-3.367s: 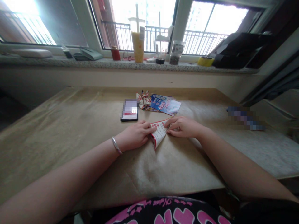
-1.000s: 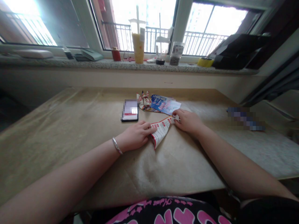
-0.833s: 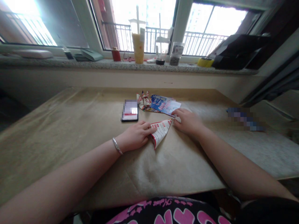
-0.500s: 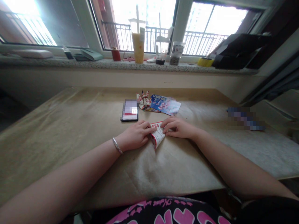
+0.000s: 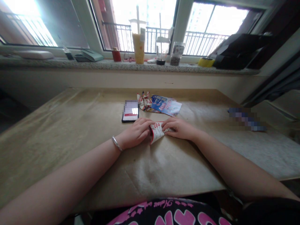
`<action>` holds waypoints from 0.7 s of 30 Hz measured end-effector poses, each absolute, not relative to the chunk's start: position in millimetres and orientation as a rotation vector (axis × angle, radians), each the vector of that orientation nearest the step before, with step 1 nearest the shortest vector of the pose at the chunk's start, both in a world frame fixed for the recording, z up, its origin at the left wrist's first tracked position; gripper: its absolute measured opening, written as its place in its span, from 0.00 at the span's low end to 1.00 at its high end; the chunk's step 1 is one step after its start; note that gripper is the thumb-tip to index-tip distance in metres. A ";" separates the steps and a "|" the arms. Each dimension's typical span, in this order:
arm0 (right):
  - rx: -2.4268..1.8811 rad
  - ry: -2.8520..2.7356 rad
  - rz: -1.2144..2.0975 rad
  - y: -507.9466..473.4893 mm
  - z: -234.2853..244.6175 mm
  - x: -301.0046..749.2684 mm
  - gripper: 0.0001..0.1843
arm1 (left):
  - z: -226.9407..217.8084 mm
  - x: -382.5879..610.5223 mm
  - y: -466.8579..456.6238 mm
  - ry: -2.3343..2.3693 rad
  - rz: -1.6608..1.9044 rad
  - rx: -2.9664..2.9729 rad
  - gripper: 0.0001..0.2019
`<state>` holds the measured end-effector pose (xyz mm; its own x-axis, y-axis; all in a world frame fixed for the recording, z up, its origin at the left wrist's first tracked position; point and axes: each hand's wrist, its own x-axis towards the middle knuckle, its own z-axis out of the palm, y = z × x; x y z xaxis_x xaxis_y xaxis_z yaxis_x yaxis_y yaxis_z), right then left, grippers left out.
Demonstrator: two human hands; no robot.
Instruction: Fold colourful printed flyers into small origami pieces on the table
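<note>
Red-printed folded paper [image 5: 156, 132] between bare hands

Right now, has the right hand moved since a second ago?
Yes. The right hand has shifted left, closer to the phone, and its fingers now touch the folded paper.

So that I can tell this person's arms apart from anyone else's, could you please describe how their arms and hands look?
The left hand and right hand are bare, and the forearms show no sleeves. A silver bangle circles the left wrist; the right wrist has none. A black garment with pink lettering shows below them.
</note>
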<state>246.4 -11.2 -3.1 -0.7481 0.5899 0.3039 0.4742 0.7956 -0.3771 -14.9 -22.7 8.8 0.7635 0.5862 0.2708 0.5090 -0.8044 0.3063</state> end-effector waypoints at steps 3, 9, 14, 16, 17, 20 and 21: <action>-0.976 -2.582 0.206 -17.3 -1.4 240.2 0.10 | 8.7 -15.4 -22.1 0.884 0.614 2.771 0.18; -1.237 -2.578 -0.093 -29.2 0.0 224.0 0.13 | 8.1 -12.5 -26.1 0.841 0.672 3.045 0.14; -1.252 -2.549 -0.070 -28.1 -1.1 221.1 0.13 | 3.5 -8.0 -25.9 0.744 0.506 3.152 0.16; -1.221 -2.542 -0.026 -26.3 -1.8 222.3 0.13 | 2.5 -7.2 -24.4 0.737 0.444 3.136 0.18; -1.208 -2.543 -0.010 -25.5 -2.1 222.9 0.14 | 2.4 -7.0 -23.7 0.738 0.422 3.128 0.18; -1.201 -2.552 0.001 -24.1 -2.3 223.8 0.14 | 2.5 -5.8 -22.6 0.727 0.372 3.124 0.20; -1.210 -2.554 0.000 -24.0 -2.1 223.7 0.14 | 2.4 -5.2 -22.6 0.721 0.365 3.126 0.20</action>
<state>223.7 -24.0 -2.1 -0.5929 0.7548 0.2807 0.7548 0.6424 -0.1330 -5.2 -22.6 2.4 0.8749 0.4219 0.2378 0.4416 -0.8966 -0.0339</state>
